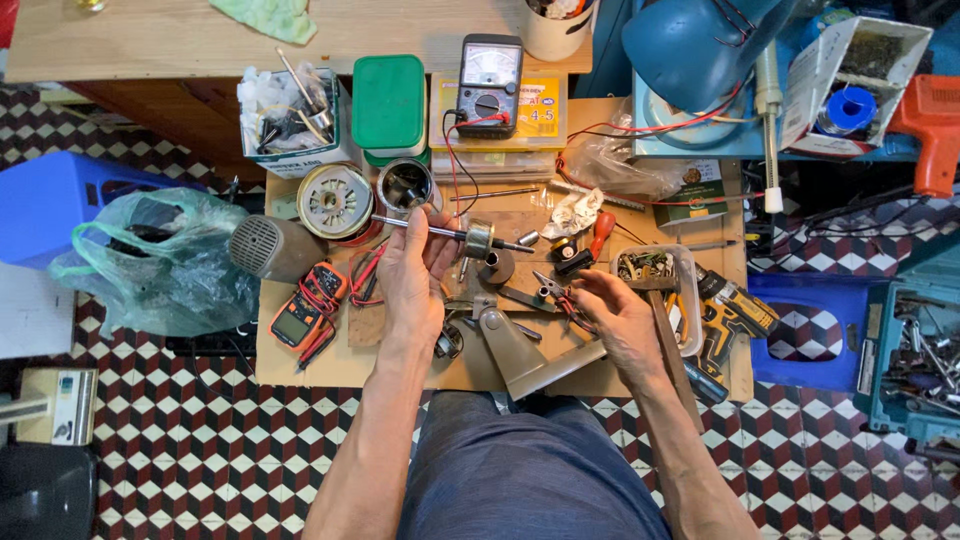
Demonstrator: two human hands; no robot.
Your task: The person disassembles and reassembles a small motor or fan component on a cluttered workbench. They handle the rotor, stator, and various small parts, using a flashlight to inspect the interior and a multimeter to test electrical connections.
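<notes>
Blue-trousered lap [530, 470] at bottom centre, forearms reaching up from it over a low wooden board [300, 360] set on checkered floor tiles.

Left hand [412, 275] just left of centre, fingers curled shut around a steel shaft [420, 228]; shaft lying nearly level, running right to a small brass-coloured rotor [479, 239] held clear above the board.

Right hand [615, 310] right of centre, fingers loosely closed on red-handled pliers [562, 300], nose pointing up-left toward a small metal bush [541, 294]; whether nose and bush touch, cannot tell.

Below the hands, a grey angled bracket [520, 355] flat on the board. Left of the left hand, an orange multimeter [308, 308] with red leads, and a grey motor housing [272, 246] on its side. Above that, a round stator [335, 201] beside a shiny metal cup [405, 184]. Upper centre, a green box [388, 103] next to a black analogue meter [488, 85] on a yellow case. Right of the right hand, a clear tray [689, 300] of small parts and a yellow-black drill [728, 318]. Upper right, a blue lamp [690, 45] and a spool of blue wire [851, 108]. Far left, a green plastic bag [150, 262].
</notes>
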